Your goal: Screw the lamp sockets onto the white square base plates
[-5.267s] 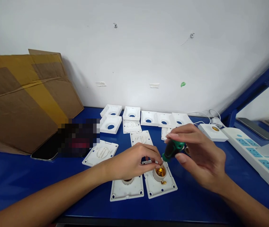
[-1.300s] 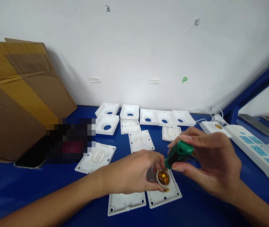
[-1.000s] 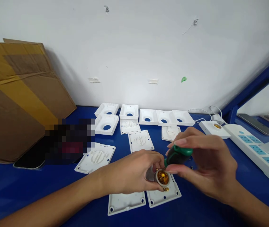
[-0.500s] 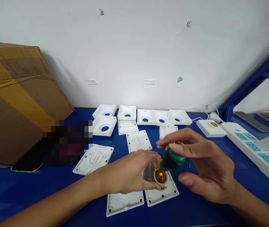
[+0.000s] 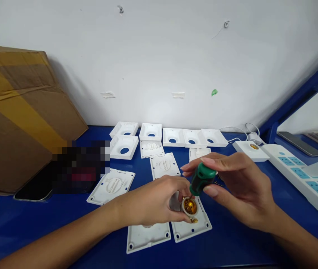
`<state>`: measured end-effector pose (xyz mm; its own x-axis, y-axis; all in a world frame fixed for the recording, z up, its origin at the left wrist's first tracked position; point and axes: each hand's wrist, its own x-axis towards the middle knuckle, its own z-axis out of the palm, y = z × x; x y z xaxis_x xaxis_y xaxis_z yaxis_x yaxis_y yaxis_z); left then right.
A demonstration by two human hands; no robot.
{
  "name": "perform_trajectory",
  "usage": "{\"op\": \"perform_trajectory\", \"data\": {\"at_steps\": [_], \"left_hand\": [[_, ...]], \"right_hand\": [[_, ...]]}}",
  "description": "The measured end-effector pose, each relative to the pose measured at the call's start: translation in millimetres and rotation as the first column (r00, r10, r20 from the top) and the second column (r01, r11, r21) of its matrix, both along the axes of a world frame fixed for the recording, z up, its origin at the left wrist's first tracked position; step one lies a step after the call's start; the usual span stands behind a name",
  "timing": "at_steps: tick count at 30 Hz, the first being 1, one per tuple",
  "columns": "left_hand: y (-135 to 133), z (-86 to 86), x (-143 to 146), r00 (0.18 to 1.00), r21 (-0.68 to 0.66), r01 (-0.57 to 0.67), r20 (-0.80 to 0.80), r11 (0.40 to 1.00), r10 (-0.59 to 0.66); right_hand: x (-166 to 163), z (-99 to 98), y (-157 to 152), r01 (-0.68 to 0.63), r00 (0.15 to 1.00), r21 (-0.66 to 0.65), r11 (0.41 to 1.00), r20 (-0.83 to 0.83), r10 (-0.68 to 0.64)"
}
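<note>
Screwdriver, long axis tilted, tip down-left at brass socket

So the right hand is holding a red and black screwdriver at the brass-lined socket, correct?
Not quite: the screwdriver is green and black, not red and black, as the head view shows. The right hand does hold it at the brass-lined socket.

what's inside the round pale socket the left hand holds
Gold-coloured metal lining shows inside. The green and black screwdriver points into it, covering whatever lies directly behind; its tip is indistinct.
</note>
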<state>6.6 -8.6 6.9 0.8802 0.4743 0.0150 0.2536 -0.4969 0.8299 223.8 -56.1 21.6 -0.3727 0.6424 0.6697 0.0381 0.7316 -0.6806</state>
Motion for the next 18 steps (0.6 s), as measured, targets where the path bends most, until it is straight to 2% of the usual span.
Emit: {"op": "perform_trajectory", "data": {"at_steps": [3,8,15,18], "left_hand": [[0.7,-3.8,-1.0,0.999,-0.070,-0.027,0.021,0.997,0.029],[2.7,-3.4,-1.3,0.995,-0.189,0.053,0.091,0.981,-0.036],[0.4,-2.7,-2.0,0.997,-0.125,0.052,0.071,0.991,-0.043],[0.8,-3.5,-1.7,0.997,-0.143,0.047,0.060,0.989,-0.038]], "right_hand": [[2.7,-3.8,0.7,0.070,0.998,0.020,0.997,-0.005,-0.070],[3.4,-6.3,2.9,0.105,0.994,0.070,0.992,0.007,-0.106],[0.4,-3.8,4.9,0.106,0.994,0.100,0.989,-0.041,-0.102],[1.4,-3.8,5.0,0.105,0.994,0.093,0.990,-0.029,-0.103]]}}
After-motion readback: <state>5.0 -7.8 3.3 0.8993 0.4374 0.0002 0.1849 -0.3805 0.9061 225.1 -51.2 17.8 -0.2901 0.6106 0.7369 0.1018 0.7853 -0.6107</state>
